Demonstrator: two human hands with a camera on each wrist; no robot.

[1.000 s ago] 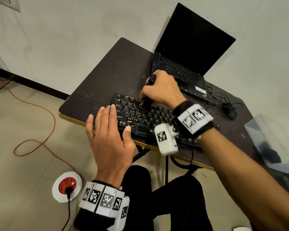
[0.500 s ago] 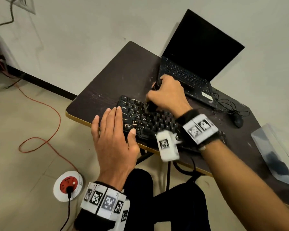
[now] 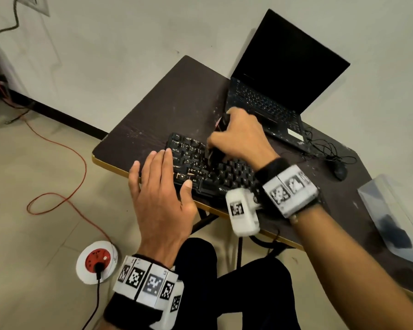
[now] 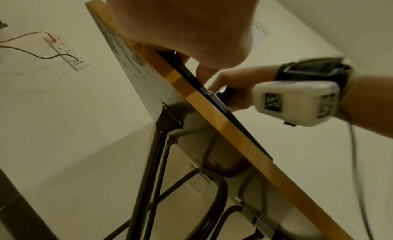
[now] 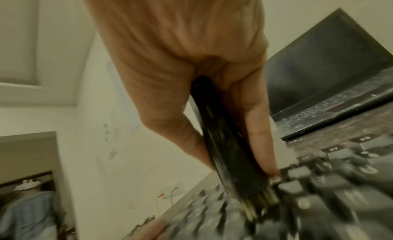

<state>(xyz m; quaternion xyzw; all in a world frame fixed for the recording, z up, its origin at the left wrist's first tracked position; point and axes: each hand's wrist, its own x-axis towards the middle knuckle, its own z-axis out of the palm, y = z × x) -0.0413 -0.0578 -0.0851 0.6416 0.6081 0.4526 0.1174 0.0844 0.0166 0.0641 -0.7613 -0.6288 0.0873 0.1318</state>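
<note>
A black keyboard (image 3: 221,173) lies near the front edge of a dark table (image 3: 177,103). My left hand (image 3: 159,189) rests flat on the keyboard's left end, fingers straight and thumb on the front keys. My right hand (image 3: 240,136) grips a black brush (image 3: 216,154) held upright over the upper left keys. In the right wrist view the brush (image 5: 225,142) is pinched between thumb and fingers, its pale bristle tips touching the blurred keys (image 5: 329,184). The left wrist view shows only my palm (image 4: 180,25) over the table's wooden edge (image 4: 212,117).
An open black laptop (image 3: 284,75) with a dark screen stands behind the keyboard. A mouse (image 3: 340,171) with tangled cord lies at the right, beside a clear plastic bag (image 3: 391,215). On the floor are a round socket reel (image 3: 97,260) and a red cable (image 3: 65,163).
The head view has drifted, so the table sits further right in frame. My right hand has kept the brush on the upper left keys with small shifts. The left hand has stayed flat.
</note>
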